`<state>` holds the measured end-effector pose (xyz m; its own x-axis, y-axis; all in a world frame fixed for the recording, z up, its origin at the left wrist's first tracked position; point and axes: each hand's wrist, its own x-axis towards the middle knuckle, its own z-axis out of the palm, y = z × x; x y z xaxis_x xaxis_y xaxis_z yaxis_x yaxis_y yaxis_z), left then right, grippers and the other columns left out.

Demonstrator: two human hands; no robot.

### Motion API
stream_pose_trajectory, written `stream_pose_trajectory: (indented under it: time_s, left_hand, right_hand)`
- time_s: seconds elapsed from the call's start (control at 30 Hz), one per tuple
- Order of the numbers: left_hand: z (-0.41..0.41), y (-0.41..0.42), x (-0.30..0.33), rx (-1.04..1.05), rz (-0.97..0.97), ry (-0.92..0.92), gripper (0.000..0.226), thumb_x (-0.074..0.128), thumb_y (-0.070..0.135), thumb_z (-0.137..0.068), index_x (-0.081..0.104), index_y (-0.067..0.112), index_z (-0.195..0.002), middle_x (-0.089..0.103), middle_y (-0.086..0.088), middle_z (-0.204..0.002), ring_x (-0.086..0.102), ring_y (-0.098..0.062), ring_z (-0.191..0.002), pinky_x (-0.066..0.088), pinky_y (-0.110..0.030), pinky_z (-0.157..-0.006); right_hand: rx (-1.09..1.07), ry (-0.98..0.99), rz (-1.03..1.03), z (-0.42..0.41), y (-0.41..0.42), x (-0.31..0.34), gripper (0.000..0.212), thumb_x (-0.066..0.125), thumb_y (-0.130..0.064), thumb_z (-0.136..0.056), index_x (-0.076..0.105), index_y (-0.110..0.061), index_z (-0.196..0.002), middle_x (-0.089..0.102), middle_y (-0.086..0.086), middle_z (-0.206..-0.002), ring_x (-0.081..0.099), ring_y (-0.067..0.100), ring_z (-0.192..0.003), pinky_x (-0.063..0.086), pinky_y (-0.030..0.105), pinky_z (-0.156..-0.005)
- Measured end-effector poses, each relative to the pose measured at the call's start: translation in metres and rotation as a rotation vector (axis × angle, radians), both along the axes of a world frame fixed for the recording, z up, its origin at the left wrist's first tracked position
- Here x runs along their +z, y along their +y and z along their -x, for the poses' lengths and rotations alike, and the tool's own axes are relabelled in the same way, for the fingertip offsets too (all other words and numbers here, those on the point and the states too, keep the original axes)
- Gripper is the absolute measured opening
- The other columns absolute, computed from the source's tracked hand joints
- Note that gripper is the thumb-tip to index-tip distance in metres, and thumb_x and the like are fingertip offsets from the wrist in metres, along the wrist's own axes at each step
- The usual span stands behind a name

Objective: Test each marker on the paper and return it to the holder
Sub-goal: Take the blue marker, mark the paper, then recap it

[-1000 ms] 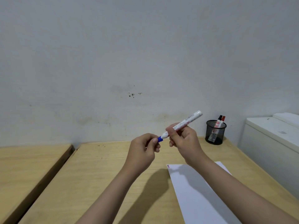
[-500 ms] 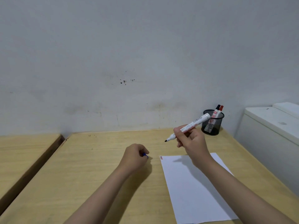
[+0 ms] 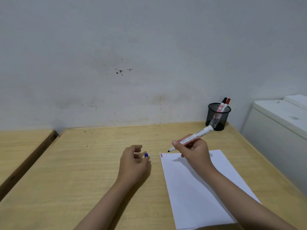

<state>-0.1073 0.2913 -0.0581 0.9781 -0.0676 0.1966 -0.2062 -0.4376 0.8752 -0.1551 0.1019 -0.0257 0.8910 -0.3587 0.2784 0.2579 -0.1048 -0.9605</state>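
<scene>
My right hand grips an uncapped white marker. Its dark tip hovers just beyond the top left corner of the white paper. Short red and blue strokes mark that corner. My left hand rests on the table to the left of the paper with its fingers loosened. The small blue cap sits on the wood beside the thumb tip, outside the grasp. A black mesh holder stands at the back right corner with two markers in it, one black-capped and one red-capped.
The wooden table meets a grey wall at the back. A second wooden surface lies to the left across a narrow gap. A white cabinet stands close to the table's right edge.
My left hand pulled the blue cap off, lowered it to the table and opened beside it. My right hand brought the uncapped marker down toward the paper's top left corner.
</scene>
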Motion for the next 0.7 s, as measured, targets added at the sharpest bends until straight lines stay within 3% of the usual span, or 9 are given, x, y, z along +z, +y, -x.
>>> stream_pose_trajectory:
  time_s: [0.1, 0.23, 0.43, 0.53, 0.7]
  left_hand:
    - [0.022, -0.006, 0.0, -0.044, -0.015, -0.228, 0.016, 0.072, 0.019, -0.074, 0.064, 0.02, -0.088, 0.062, 0.007, -0.088, 0.058, -0.008, -0.077, 0.041, -0.007, -0.067]
    - [0.032, -0.018, -0.007, -0.22, -0.137, -0.239, 0.025, 0.068, 0.041, -0.067, 0.07, 0.024, -0.086, 0.063, 0.01, -0.082, 0.059, -0.007, -0.073, 0.05, -0.025, -0.07]
    - [0.027, -0.02, -0.02, -0.308, -0.421, -0.266, 0.039, 0.06, 0.052, -0.071, 0.07, 0.023, -0.095, 0.063, 0.013, -0.106, 0.056, -0.007, -0.099, 0.047, -0.039, -0.085]
    - [0.026, -0.021, -0.02, -0.299, -0.446, -0.279, 0.04, 0.059, 0.052, -0.073, 0.069, 0.023, -0.099, 0.063, 0.013, -0.117, 0.054, -0.008, -0.106, 0.045, -0.037, -0.09]
    - [0.026, -0.017, -0.016, -0.279, -0.457, -0.316, 0.037, 0.058, 0.05, -0.075, 0.066, 0.024, -0.101, 0.062, 0.015, -0.121, 0.053, -0.009, -0.107, 0.039, -0.03, -0.088]
  right_hand:
    - [-0.042, 0.021, 0.001, -0.007, 0.0, -0.005, 0.024, 0.077, -0.012, -0.074, 0.058, 0.002, -0.069, 0.061, -0.009, -0.051, 0.053, 0.006, -0.048, 0.043, 0.019, -0.049]
    - [-0.015, 0.166, -0.082, -0.024, 0.007, -0.011, 0.022, 0.075, -0.02, -0.077, 0.056, -0.012, -0.068, 0.06, 0.002, -0.052, 0.052, 0.015, -0.04, 0.041, 0.027, -0.044]
    - [-0.036, 0.256, 0.031, -0.04, 0.016, -0.031, 0.031, 0.075, -0.028, -0.076, 0.057, -0.004, -0.07, 0.063, 0.013, -0.058, 0.055, 0.022, -0.046, 0.043, 0.029, -0.042]
    - [-0.085, 0.241, 0.045, -0.041, 0.014, -0.037, 0.035, 0.074, -0.028, -0.077, 0.056, 0.0, -0.07, 0.068, 0.022, -0.066, 0.061, 0.026, -0.052, 0.046, 0.028, -0.041]
    - [-0.107, 0.255, 0.071, -0.044, 0.016, -0.034, 0.031, 0.072, -0.026, -0.079, 0.056, -0.002, -0.067, 0.068, 0.019, -0.065, 0.064, 0.026, -0.056, 0.048, 0.026, -0.041]
